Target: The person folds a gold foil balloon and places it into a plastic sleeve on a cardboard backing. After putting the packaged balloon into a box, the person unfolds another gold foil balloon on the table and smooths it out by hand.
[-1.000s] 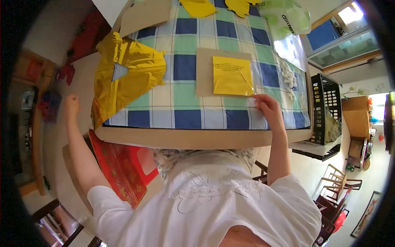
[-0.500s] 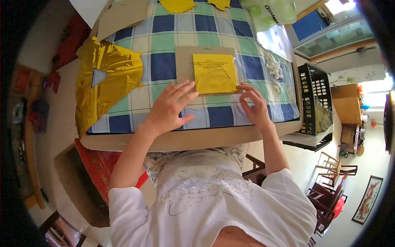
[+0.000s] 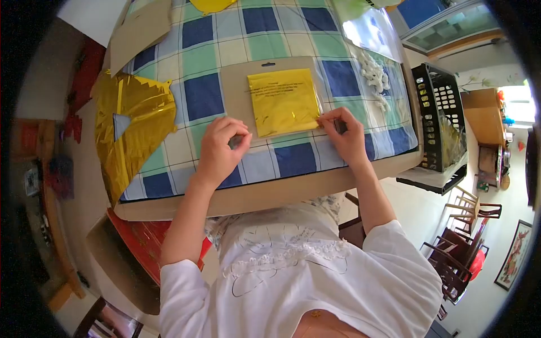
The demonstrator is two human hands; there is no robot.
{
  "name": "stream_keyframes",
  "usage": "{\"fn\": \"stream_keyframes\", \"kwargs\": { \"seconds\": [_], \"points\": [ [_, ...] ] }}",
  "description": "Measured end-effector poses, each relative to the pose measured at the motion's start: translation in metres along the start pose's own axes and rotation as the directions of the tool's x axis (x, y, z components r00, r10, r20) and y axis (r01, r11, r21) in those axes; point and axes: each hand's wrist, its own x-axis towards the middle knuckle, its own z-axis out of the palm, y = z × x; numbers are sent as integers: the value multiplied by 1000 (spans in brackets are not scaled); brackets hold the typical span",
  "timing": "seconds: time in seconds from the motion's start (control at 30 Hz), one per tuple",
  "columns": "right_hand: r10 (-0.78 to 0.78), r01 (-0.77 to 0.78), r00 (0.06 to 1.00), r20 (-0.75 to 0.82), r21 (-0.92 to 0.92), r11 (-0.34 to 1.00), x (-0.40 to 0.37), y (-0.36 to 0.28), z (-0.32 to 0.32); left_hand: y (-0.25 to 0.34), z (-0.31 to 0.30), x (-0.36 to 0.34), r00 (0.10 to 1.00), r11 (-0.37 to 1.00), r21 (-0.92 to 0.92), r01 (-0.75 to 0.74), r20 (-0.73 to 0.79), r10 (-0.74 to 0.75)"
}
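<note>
A flat pack of folded yellow foil lies on the checked cloth. It shows dark print and sits in a clear plastic bag with a grey-brown backing card, which has a hang slot at its far edge. My right hand pinches the bag's near right corner, thumb and forefinger together. At the near left corner my left hand is closed in a pinch, its fingertips at the bag's edge; the thin plastic between them hardly shows.
A large gold foil sheet hangs over the table's left edge, below a cardboard piece. More yellow foil lies at the far edge. White string and a clear bag are on the right. A black crate stands beside the table.
My left hand has gone from spread fingers to a pinch at the pack's near left corner. My right fingers have closed at the near right corner. The camera view has shifted slightly.
</note>
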Motion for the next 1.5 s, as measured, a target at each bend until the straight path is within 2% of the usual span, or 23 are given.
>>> {"fn": "stream_keyframes", "kwargs": {
  "seconds": [0.2, 0.3, 0.4, 0.5, 0.67, 0.8, 0.9, 1.0, 1.5],
  "points": [
    [5, -11, 994, -110, -56, 998, 1, -1, 12, 0, 8, 1, 999, 999, 50, -17, -39, 19],
    [-48, 30, 988, -145, -122, 992, 2, -5, 15, 2, 8, 1, 999, 994, 106, -27, -30, 30],
    [-41, 20, 986, -159, -137, 990, 1, -5, 17, 2, 10, 1, 1000, 993, 121, 9, -5, -8],
    [-50, 29, 983, -174, -122, 992, 2, -4, 19, -1, 15, 0, 997, 990, 138, -43, -52, 51],
    [-72, 48, 982, -173, -137, 989, 0, 0, 19, 3, 12, 1, 999, 991, 134, -29, -38, 34],
    [-9, -10, 987, -163, -118, 993, -1, -7, 19, 1, 13, 1, 998, 986, 160, -37, -43, 44],
    [-50, 5, 977, -207, -211, 978, 4, -13, 20, 0, 13, 0, 999, 988, 151, -36, -30, 41],
    [-131, 84, 978, -162, -268, 960, 4, -3, 20, 0, 14, 0, 996, 989, 142, -45, -71, 55],
    [-107, 65, 980, -168, -241, 968, 9, -7, 19, -2, 13, 0, 992, 985, 154, -81, -79, 94]
  ]
}}
